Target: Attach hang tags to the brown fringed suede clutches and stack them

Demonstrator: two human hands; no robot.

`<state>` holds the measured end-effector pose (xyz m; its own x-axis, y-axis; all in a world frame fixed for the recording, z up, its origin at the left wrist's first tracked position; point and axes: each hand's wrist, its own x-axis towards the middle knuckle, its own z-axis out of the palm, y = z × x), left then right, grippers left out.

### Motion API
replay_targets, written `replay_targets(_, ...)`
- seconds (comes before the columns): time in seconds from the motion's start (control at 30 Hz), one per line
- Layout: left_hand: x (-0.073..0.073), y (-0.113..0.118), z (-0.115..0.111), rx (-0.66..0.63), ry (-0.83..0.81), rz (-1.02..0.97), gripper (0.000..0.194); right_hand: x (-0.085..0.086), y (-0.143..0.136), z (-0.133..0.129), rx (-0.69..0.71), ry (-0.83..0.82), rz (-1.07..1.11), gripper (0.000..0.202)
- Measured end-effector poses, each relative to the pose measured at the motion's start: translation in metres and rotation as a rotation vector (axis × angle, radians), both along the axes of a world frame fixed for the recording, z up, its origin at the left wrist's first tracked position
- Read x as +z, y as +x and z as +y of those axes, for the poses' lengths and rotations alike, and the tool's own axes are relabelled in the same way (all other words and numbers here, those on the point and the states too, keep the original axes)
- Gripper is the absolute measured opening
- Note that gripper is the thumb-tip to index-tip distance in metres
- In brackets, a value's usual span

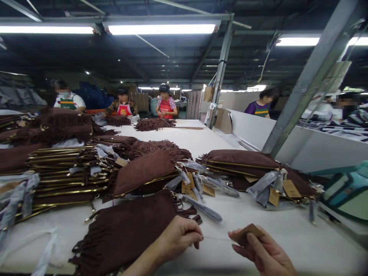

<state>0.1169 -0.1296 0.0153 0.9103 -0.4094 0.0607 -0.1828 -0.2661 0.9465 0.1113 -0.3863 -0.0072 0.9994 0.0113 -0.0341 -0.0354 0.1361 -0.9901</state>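
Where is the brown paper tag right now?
In the head view, low and right of centre: the paper tag is pinched in the right hand, just right of the left hand and fringed bag.

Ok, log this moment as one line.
left hand: pinching string | right hand: holding tag | bag: on table

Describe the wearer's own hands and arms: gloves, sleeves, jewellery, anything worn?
Both are bare. The left hand has no glove, and its forearm shows no sleeve as far as the frame edge. The right hand is also ungloved, with no sleeve in view. No rings, watch or bracelets are visible on either. Fingernails look short and unpainted, though the picture is too soft to be sure.
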Motion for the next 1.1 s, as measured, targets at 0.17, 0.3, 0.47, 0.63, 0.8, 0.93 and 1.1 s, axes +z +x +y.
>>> replay_targets(0.17, 0.020, 0.005, 0.010, 0.160, 0.267, -0.122, 0.017, -0.011, 0.010, 0.029, -0.138, -0.424, -0.318, 0.051)
replay_targets(0.3, 0.030, 0.014, 0.015, 0.110, 0.222, -0.137, 0.018, -0.006, 0.017, 0.084, 0.306, -0.275, -0.278, 0.057)
replay_targets(0.47, 0.023, 0.031, 0.036, 0.226, 0.030, 0.006, 0.007, 0.010, 0.047, 0.118, 0.520, -0.392, -0.216, 0.039)
replay_targets(0.63, 0.017, 0.044, 0.063, 0.291, -0.001, 0.021, 0.017, 0.022, 0.069, 0.129, 0.452, -0.684, -0.471, 0.025)
replay_targets(0.8, 0.026, 0.061, 0.079, 0.637, 0.567, -0.274, 0.018, 0.021, 0.087, 0.138, 0.336, -0.753, -0.491, 0.024)
replay_targets(0.93, 0.022, 0.075, 0.074, 0.600, 0.867, -0.100, 0.024, 0.019, 0.099, 0.146, 0.277, -0.744, -0.424, 0.026)
replay_targets(1.1, 0.004, 0.088, 0.075, 0.492, 0.520, 0.015, 0.014, 0.013, 0.103, 0.150, 0.207, -0.779, -0.445, 0.025)
